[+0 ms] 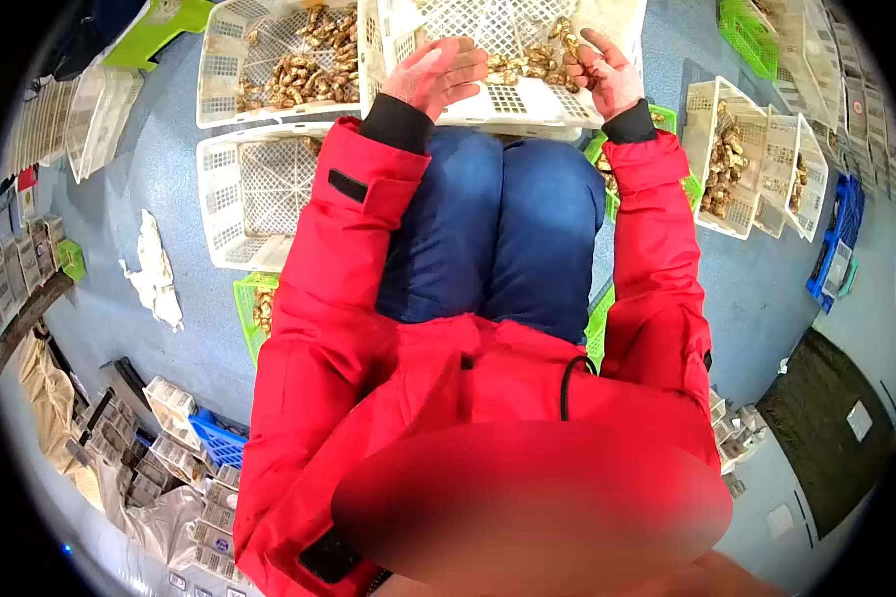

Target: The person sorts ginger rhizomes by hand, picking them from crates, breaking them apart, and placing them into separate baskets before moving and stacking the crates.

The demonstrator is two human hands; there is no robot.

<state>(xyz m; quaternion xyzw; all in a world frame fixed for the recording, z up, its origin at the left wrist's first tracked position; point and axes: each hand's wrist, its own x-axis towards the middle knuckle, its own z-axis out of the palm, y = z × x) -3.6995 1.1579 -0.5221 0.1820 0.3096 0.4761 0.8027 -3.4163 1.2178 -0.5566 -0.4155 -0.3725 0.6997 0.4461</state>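
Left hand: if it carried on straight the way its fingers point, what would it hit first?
Probably the brown pieces in the white basket, just beyond the left hand. Depth is unclear from this single view, so it might pass above them.

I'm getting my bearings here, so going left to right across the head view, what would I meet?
Rumpled white cloth, rectangular white plastic crate holding brown mushroom-like pieces, bare left hand, bare right hand, cream-white plastic crate with similar brown pieces, blue plastic crate.
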